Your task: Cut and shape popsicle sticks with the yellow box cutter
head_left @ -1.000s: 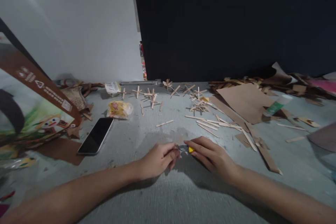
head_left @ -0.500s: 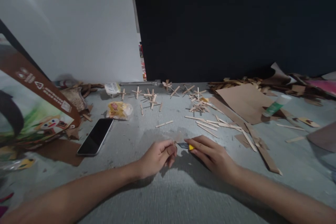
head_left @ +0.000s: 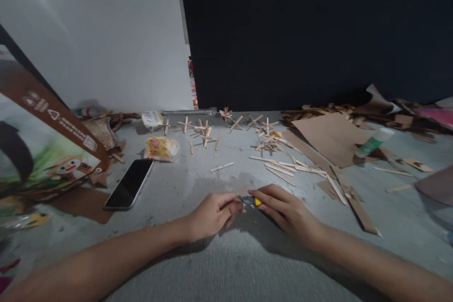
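My right hand [head_left: 288, 212] grips a yellow utility knife [head_left: 258, 201], its dark blade pointing left. Close by, my left hand [head_left: 214, 217] is closed in a pinch right at the blade's tip. Whatever small piece its fingers hold is mostly hidden, and I cannot make out its kind. Beyond the hands lie several loose wooden craft sticks [head_left: 279, 171], and one more craft stick [head_left: 222, 167] rests alone. Farther back stand several small crossed stick pieces [head_left: 206, 136], with a heap of them [head_left: 269, 142] to the right.
On the left are a phone [head_left: 130, 184], a wrapped snack [head_left: 161, 148] and a printed bag [head_left: 60, 151]. To the right lie a sheet of brown cardboard [head_left: 327, 137], a glue stick [head_left: 375, 142] and a cardboard strip [head_left: 357, 207]. A dark panel [head_left: 318, 33] rises behind the table.
Half a second ago my left fingertips were slightly farther from the knife, with more blade showing. Now they are back against its tip. The things on the table have stayed put.
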The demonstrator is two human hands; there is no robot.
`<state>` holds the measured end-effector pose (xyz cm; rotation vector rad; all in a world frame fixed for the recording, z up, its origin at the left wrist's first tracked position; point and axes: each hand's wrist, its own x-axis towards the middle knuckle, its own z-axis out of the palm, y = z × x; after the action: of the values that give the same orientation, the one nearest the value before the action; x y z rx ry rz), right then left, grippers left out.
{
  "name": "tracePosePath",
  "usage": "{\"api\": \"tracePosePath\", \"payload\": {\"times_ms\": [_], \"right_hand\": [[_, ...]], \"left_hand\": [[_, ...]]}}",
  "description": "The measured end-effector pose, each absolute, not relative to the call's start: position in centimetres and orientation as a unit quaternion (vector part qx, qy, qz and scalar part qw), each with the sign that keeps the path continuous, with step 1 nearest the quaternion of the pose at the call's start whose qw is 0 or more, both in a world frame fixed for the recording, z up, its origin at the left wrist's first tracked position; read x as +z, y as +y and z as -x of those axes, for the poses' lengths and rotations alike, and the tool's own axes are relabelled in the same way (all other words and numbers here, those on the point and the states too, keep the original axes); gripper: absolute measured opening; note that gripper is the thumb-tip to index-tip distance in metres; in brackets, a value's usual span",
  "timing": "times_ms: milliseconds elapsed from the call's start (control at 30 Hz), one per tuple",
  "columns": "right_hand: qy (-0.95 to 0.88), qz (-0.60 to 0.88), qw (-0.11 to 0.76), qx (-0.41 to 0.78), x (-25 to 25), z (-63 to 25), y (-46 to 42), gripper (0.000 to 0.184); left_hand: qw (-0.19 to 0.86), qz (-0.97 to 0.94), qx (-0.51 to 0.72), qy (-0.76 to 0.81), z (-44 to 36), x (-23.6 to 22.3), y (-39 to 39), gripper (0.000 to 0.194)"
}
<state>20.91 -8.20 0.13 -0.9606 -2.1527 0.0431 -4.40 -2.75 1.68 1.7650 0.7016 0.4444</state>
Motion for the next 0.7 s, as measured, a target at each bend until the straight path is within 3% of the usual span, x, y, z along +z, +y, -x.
{"api": "tracePosePath", "payload": {"times_ms": [700], "right_hand": [[-0.808, 0.391, 0.439, 0.03, -0.34, -20.72, -7.87, 0.031]], "left_hand": [[0.614, -0.707, 0.217, 0.274, 4.13, 1.7, -2.95, 0.052]]}}
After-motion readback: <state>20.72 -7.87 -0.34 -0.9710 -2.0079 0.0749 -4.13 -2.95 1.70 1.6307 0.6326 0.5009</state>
